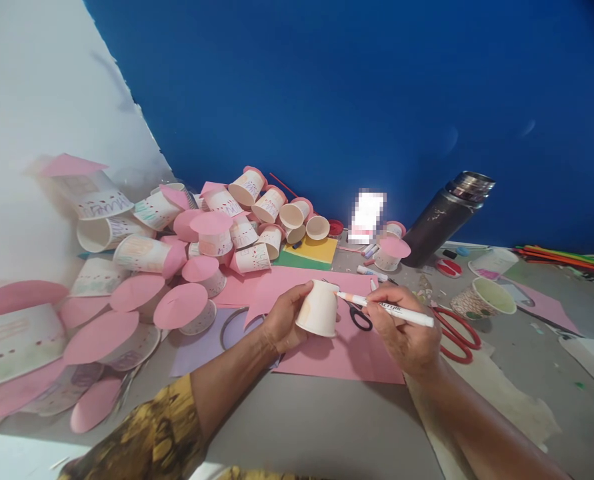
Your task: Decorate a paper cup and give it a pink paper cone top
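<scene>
A white paper cup (319, 309) is gripped in my left hand (287, 316), upside down with its rim facing down and a faint pale orange patch on its side. My right hand (411, 333) holds a white acrylic marker (401, 312) with an orange band, its tip at the cup's right side; I cannot tell whether it touches. Beneath both hands lie pink paper sheets (347, 363). Black-handled scissors (361, 318) rest on the pink paper between my hands, partly hidden. Red-handled scissors (459, 337) lie just right of my right hand.
Decorated cups with pink paper tops (211, 233) are heaped on the left. A dark steel flask (441, 223) leans near the blue wall (327, 87). A patterned cup (484, 298) and colored sticks (567, 257) lie right. Purple paper (197, 353) is near my left forearm.
</scene>
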Available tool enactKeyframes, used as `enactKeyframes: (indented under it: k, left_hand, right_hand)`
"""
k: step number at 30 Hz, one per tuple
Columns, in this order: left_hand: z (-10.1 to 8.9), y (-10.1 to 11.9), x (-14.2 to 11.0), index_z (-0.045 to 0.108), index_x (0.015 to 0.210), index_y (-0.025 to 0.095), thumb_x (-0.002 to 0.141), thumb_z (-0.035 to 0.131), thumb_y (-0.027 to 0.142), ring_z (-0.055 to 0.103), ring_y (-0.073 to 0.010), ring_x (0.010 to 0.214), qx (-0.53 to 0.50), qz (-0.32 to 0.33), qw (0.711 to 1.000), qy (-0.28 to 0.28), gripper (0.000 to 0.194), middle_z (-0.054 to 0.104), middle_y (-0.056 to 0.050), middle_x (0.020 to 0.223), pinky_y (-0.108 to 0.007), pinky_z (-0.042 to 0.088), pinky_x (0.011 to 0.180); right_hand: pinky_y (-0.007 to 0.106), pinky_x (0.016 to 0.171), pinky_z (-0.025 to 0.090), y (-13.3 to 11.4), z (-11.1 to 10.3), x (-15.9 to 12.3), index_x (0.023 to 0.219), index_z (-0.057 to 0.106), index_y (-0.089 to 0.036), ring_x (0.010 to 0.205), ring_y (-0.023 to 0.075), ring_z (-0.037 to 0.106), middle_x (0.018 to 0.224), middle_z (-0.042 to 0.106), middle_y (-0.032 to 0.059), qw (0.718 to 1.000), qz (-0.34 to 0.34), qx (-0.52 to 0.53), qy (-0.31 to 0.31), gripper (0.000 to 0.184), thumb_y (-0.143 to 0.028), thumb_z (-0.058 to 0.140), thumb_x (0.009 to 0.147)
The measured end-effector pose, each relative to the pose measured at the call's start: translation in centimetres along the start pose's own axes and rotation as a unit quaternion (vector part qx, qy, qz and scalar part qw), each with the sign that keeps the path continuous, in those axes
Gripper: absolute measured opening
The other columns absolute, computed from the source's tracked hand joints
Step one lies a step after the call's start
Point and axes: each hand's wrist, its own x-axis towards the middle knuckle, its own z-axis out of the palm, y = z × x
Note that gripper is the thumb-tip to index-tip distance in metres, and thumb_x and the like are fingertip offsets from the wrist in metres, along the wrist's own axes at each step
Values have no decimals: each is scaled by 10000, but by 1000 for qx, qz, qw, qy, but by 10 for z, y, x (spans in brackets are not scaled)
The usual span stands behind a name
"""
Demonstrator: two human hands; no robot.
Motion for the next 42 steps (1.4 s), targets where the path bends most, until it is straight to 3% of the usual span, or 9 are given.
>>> enactKeyframes:
  k: [20, 33, 42]
  left_hand:
    - [-9, -4, 4, 670, 1209, 98, 898, 563, 444, 703, -296, 823, -15, 7, 999, -38, 477, 737, -160, 927, -410, 556, 711]
    - [-8, -3, 4, 664, 1220, 95, 895, 574, 435, 705, -289, 764, -29, 12, 999, -29, 479, 733, -127, 918, -453, 574, 697]
    - [-3, -1, 3, 672, 1205, 92, 912, 569, 379, 693, -263, 740, -31, 15, 999, 4, 423, 732, -121, 908, -420, 566, 703]
  right_hand:
    - [282, 599, 447, 2, 0, -2, 930, 627, -216, 629, 141, 570, 762, 616, -11, 1000, 1, 25, -19, 46, -173, 612, 923]
    - [291, 599, 421, -3, 0, -2, 928, 600, -209, 618, 134, 515, 729, 563, -20, 995, -22, 67, -72, 81, -130, 586, 920]
    - [305, 622, 447, -4, 1, -3, 938, 608, -218, 652, 155, 558, 747, 596, -3, 995, -34, 78, -59, 108, -116, 588, 907]
